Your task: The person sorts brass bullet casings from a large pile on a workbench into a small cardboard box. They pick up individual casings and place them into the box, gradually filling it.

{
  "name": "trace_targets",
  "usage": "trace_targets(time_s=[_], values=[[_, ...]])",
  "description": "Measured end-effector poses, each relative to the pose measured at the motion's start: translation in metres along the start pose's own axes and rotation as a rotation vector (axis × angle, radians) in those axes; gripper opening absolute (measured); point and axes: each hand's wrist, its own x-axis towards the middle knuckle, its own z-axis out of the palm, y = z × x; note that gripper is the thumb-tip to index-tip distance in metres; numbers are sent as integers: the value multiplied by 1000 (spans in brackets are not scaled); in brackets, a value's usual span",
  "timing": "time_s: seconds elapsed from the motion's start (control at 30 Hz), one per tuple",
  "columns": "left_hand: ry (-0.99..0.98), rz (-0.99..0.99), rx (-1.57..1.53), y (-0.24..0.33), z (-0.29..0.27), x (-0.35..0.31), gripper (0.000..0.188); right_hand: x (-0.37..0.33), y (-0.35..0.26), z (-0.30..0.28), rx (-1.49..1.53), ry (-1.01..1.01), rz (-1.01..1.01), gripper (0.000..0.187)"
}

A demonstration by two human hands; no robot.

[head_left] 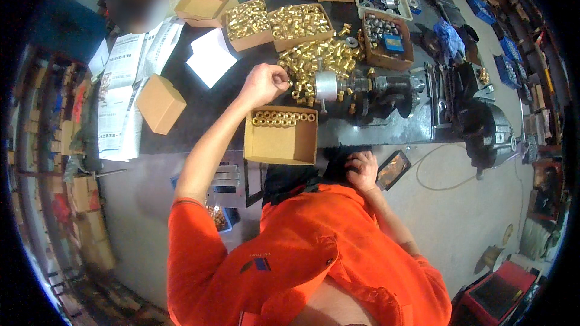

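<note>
My left hand (pixel 266 86) is closed in a pinch at the near left edge of a loose heap of brass fittings (pixel 323 57). A small brass fitting seems to be at its fingertips, mostly hidden by the fingers. Just below that hand stands an open cardboard box (pixel 284 145), with brass fittings (pixel 281 118) set in rows along its far wall. My right hand (pixel 362 170) rests on my dark-trousered thigh below the table edge, fingers loosely bent and apart, holding nothing I can see.
Right of the heap stands a metal fixture (pixel 326 86) with a cross handle, joined to a dark machine (pixel 393 90). Two cardboard boxes of brass fittings (pixel 300 21) stand behind. Newspaper (pixel 124 93), an upturned carton (pixel 160 104) and white paper (pixel 209 60) lie left; wrenches (pixel 438 93) lie right.
</note>
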Motion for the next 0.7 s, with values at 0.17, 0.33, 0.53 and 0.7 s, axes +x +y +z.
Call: trace_targets(time_s=[0.17, 0.33, 0.53, 0.7], values=[[56, 299, 189, 26, -1, -56, 9, 1, -1, 1, 6, 13, -16, 18], [8, 423, 335, 29, 41, -91, 9, 2, -3, -1, -1, -4, 16, 19], [24, 315, 445, 26, 57, -89, 11, -2, 4, 3, 15, 14, 8, 20], [13, 286, 528, 21, 63, -85, 15, -4, 7, 5, 31, -14, 14, 21]])
